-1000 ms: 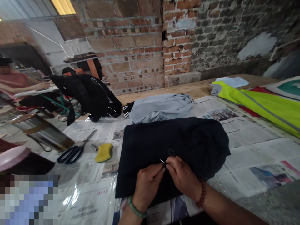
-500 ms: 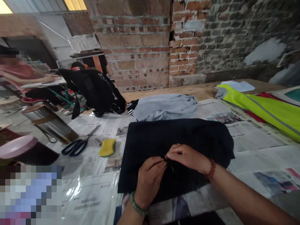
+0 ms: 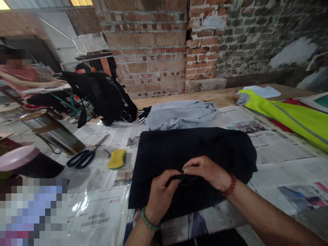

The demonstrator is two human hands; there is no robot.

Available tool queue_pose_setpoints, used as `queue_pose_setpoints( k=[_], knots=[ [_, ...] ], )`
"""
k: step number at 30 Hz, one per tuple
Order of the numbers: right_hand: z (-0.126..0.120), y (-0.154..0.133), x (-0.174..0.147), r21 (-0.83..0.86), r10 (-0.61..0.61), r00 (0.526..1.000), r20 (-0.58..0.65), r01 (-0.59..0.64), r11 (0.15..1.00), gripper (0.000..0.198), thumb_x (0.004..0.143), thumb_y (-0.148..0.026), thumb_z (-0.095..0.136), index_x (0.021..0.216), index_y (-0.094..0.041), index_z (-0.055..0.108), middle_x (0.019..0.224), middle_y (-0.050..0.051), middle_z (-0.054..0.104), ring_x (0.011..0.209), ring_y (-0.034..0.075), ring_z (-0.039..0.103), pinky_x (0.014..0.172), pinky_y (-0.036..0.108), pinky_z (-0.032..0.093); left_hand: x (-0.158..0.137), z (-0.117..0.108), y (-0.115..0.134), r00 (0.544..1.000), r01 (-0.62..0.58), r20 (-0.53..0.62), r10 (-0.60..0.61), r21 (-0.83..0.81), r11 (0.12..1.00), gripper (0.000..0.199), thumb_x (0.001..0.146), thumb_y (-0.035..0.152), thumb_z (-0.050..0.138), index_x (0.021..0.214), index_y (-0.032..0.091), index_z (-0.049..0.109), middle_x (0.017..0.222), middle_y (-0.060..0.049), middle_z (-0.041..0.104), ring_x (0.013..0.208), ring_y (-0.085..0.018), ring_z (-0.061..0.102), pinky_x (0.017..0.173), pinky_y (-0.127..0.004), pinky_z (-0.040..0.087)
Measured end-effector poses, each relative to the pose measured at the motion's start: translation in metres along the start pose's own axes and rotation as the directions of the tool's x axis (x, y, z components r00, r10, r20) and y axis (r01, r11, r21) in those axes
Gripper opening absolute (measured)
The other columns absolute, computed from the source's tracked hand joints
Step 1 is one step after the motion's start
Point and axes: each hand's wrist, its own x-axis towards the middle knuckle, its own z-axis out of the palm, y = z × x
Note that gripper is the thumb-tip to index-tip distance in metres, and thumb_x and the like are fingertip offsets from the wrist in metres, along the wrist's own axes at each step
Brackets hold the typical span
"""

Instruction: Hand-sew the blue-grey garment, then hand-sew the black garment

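Observation:
A folded dark navy cloth (image 3: 200,143) lies on the newspaper-covered table in front of me. Over its near half, my left hand (image 3: 164,191), with a green bead bracelet, pinches a fold of the cloth between thumb and forefinger. My right hand (image 3: 205,171), wearing a red bead bracelet, is closed at the fingertips just beside the left one. From between the two hands a thin thread (image 3: 188,181) loops down over the fabric. A small glint shows at the right fingertips, but whether a needle is there is too small to tell.
To the left lie a yellow sponge (image 3: 116,159), scissors (image 3: 82,158), a steel flask (image 3: 53,131) and a pink-lidded cup (image 3: 30,164). Behind the cloth are a grey garment (image 3: 181,114) and a black bag (image 3: 102,97). A yellow vest (image 3: 287,114) lies right. Another person sits far left.
My right fingertips have lifted slightly and turned, and the thread now hangs in a loop. The left fingers have opened into a clearer pinch. The view has shifted a little.

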Motion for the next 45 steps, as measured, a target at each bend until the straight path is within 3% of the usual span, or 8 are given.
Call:
queue_pose_setpoints(
  k=[6, 13, 19, 25, 32, 42, 45],
  knots=[
    [-0.0032, 0.0032, -0.001, 0.058, 0.006, 1.0, 0.02, -0.007, 0.998, 0.019, 0.057, -0.03, 0.072, 0.069, -0.015, 0.068, 0.064, 0.0, 0.062, 0.06, 0.009, 0.052, 0.06, 0.022, 0.039, 0.0008, 0.0009, 0.0022, 0.999, 0.03, -0.015, -0.03, 0.0, 1.0, 0.017, 0.074, 0.012, 0.053, 0.08, 0.02, 0.065, 0.072, 0.002, 0.067, 0.066, -0.012, 0.061, 0.061, -0.02, 0.047],
    [0.0008, 0.0017, -0.0016, 0.091, -0.027, 1.0, -0.012, 0.028, 0.995, 0.012, 0.061, -0.027, 0.069, 0.066, -0.016, 0.067, 0.061, -0.003, 0.059, 0.058, 0.007, 0.049, 0.06, 0.021, 0.037, 0.0018, 0.0044, 0.001, 0.998, 0.042, 0.052, -0.042, 0.001, 0.999, 0.015, 0.073, 0.013, 0.055, 0.081, 0.021, 0.067, 0.067, 0.003, 0.066, 0.06, -0.01, 0.058, 0.058, -0.018, 0.045],
    [0.0014, 0.0046, -0.0026, 0.067, -0.034, 0.999, -0.021, 0.036, 0.997, 0.017, 0.06, -0.03, 0.07, 0.069, -0.015, 0.069, 0.064, 0.0, 0.063, 0.06, 0.01, 0.052, 0.062, 0.022, 0.038, 0.0024, 0.0058, 0.0006, 0.995, 0.087, 0.05, -0.087, 0.012, 0.996, 0.014, 0.074, 0.018, 0.055, 0.082, 0.02, 0.067, 0.06, 0.003, 0.062, 0.054, -0.01, 0.053, 0.051, -0.018, 0.041],
    [-0.0028, 0.0098, -0.0031, 0.08, -0.038, 0.999, -0.015, 0.039, 0.996, 0.022, 0.06, -0.03, 0.07, 0.078, -0.017, 0.07, 0.074, 0.001, 0.066, 0.068, 0.012, 0.056, 0.067, 0.023, 0.041, 0.003, 0.0044, 0.0024, 0.995, 0.1, 0.023, -0.1, -0.007, 0.995, 0.012, 0.074, 0.019, 0.054, 0.076, 0.02, 0.065, 0.065, 0.002, 0.064, 0.06, -0.012, 0.056, 0.056, -0.019, 0.043],
    [0.0001, 0.0064, -0.0034, 0.035, -0.061, 0.998, -0.012, 0.061, 0.998, 0.015, 0.061, -0.029, 0.069, 0.069, -0.016, 0.068, 0.065, -0.001, 0.062, 0.062, 0.01, 0.052, 0.062, 0.022, 0.038, 0.0021, 0.0059, -0.0037, 0.995, 0.089, 0.045, -0.089, -0.008, 0.996, 0.01, 0.074, 0.02, 0.055, 0.077, 0.02, 0.065, 0.063, 0.003, 0.063, 0.057, -0.011, 0.055, 0.053, -0.019, 0.042],
    [-0.0019, 0.0071, 0.006, 0.278, -0.062, 0.976, -0.208, 0.12, 0.953, 0.023, 0.064, -0.032, 0.067, 0.058, -0.014, 0.055, 0.056, -0.001, 0.058, 0.057, 0.009, 0.052, 0.064, 0.024, 0.039, 0.0045, 0.0051, -0.0015, 0.964, 0.257, 0.126, -0.233, -0.241, 0.936, 0.019, 0.069, 0.019, 0.06, 0.088, 0.019, 0.062, 0.072, 0.0, 0.062, 0.061, -0.011, 0.053, 0.056, -0.02, 0.044],
    [-0.0063, 0.0018, 0.0052, 0.28, -0.11, 0.976, -0.19, 0.161, 0.946, 0.023, 0.067, -0.035, 0.065, 0.065, -0.014, 0.055, 0.068, 0.001, 0.062, 0.056, 0.008, 0.054, 0.062, 0.024, 0.041, 0.0043, 0.004, -0.0004, 0.945, 0.313, 0.182, -0.272, -0.267, 0.911, 0.027, 0.068, 0.016, 0.059, 0.095, 0.019, 0.059, 0.066, 0.002, 0.059, 0.055, -0.009, 0.049, 0.05, -0.019, 0.04]
  ],
)
